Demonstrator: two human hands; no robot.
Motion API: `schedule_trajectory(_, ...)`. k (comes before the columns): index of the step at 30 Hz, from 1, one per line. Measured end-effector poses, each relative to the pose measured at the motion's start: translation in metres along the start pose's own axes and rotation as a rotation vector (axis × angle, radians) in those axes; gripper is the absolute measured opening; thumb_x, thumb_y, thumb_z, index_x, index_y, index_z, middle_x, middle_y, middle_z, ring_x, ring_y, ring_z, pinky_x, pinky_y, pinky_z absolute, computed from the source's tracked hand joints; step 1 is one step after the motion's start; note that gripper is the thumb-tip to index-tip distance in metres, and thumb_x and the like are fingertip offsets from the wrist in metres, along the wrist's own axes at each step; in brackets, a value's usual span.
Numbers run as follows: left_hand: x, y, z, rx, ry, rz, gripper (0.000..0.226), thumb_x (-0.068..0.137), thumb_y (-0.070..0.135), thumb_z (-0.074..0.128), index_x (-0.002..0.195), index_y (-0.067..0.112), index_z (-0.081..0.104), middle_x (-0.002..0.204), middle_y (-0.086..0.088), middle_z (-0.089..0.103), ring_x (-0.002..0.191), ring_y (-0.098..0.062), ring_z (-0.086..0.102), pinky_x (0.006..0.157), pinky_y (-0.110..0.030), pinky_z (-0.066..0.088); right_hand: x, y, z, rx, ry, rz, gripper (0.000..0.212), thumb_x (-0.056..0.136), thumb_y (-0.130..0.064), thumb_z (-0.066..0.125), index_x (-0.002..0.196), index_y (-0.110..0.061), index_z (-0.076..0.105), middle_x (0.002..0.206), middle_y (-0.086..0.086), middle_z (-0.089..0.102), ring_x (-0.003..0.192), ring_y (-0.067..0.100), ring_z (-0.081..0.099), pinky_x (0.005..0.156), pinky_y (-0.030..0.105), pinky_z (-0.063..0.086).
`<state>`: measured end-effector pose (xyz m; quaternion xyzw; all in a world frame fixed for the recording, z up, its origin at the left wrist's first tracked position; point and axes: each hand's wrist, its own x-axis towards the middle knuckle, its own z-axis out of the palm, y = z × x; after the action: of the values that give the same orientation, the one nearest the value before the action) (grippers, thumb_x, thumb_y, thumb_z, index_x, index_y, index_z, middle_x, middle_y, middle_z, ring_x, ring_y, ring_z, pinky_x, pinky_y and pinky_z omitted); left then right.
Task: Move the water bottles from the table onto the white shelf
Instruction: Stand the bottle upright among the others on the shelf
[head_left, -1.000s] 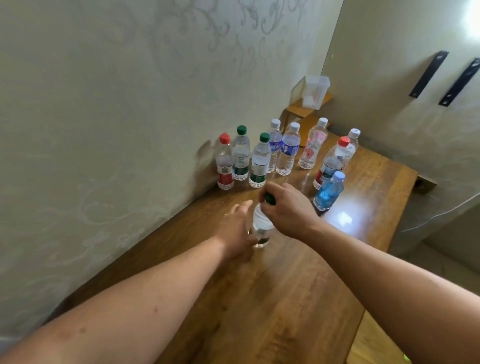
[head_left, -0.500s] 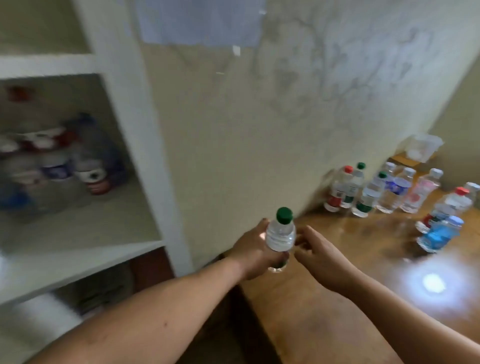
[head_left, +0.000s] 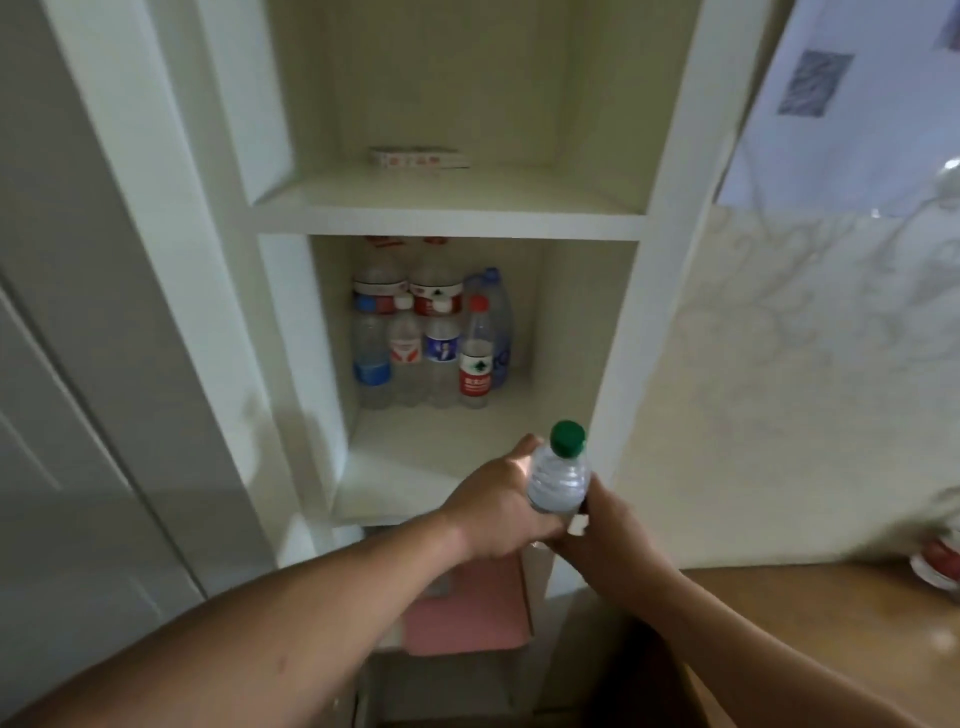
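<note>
Got the green-capped bottle (head_left: 560, 478) upright, cap up, my left hand (head_left: 498, 509) wrapped round its body and my right hand (head_left: 608, 535) gripping it lower down. It's just off the front lip of the white shelf (head_left: 395, 499), right side, so the free spot is straight ahead, short of the stored bottles (head_left: 431, 353) at the back.

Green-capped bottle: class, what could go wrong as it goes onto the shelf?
1. The bottle, gripped by the left hand, is close to the right upright of the shelf and could knock it going in.
2. The shelved bottles stand packed at the back of the compartment; pushing in too far could topple them.
3. Set down too near the front edge, it might tip off.
</note>
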<state>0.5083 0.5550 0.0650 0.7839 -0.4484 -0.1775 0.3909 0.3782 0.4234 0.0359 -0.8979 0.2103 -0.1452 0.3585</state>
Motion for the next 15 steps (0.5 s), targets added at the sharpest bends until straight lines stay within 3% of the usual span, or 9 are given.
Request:
schedule_trajectory(3,0.010,-0.021,-0.027,-0.001,0.096,-0.027,0.073,0.078,0.047,0.086,0.137,0.033,0.046,0.114,0.008,0.072,0.100,-0.014,0.072,0.090,-0.045,0.061,0.039,-0.017,0.027,0.002,0.017,0.058,0.056,0.079,-0.051,0.084,0.127,-0.046,0.055,0.111,-0.016,0.075,0.100,0.009,0.073,0.087,0.039,0.063)
schedule_trajectory(6,0.030,-0.044,-0.039,-0.050,0.189,-0.030,0.063,0.083,0.050,0.085,0.133,0.029,0.054,0.119,0.010,0.069,0.105,-0.008,0.069,0.094,-0.039,0.061,0.075,-0.027,0.047,0.000,0.043,0.142,0.052,0.079,-0.049,0.083,0.123,-0.034,0.058,0.105,-0.011,0.075,0.092,0.015,0.072,0.083,0.045,0.063)
schedule_trajectory(9,0.058,-0.069,-0.038,-0.068,0.243,-0.080,0.061,0.084,0.057,0.080,0.135,0.037,0.052,0.127,0.007,0.064,0.112,-0.012,0.066,0.098,-0.039,0.060,0.103,-0.029,0.062,0.027,0.087,0.220,0.043,0.086,-0.045,0.080,0.117,-0.025,0.057,0.100,-0.006,0.073,0.086,0.017,0.070,0.078,0.043,0.063)
schedule_trajectory(13,0.099,-0.099,-0.022,-0.111,0.268,-0.105,0.059,0.093,0.040,0.079,0.144,0.037,0.050,0.131,0.006,0.065,0.116,-0.015,0.066,0.100,-0.035,0.056,0.139,-0.014,0.081,0.009,0.146,0.295,0.031,0.094,-0.041,0.070,0.110,-0.023,0.050,0.095,-0.003,0.069,0.078,0.021,0.066,0.064,0.035,0.052)
schedule_trajectory(15,0.118,-0.108,-0.015,-0.155,0.305,-0.141,0.052,0.095,0.037,0.077,0.142,0.037,0.054,0.127,0.005,0.067,0.111,-0.015,0.069,0.094,-0.033,0.058,0.157,-0.007,0.088,0.047,0.202,0.329,0.026,0.096,-0.038,0.069,0.112,-0.025,0.052,0.102,-0.002,0.069,0.082,0.022,0.067,0.069,0.036,0.056)
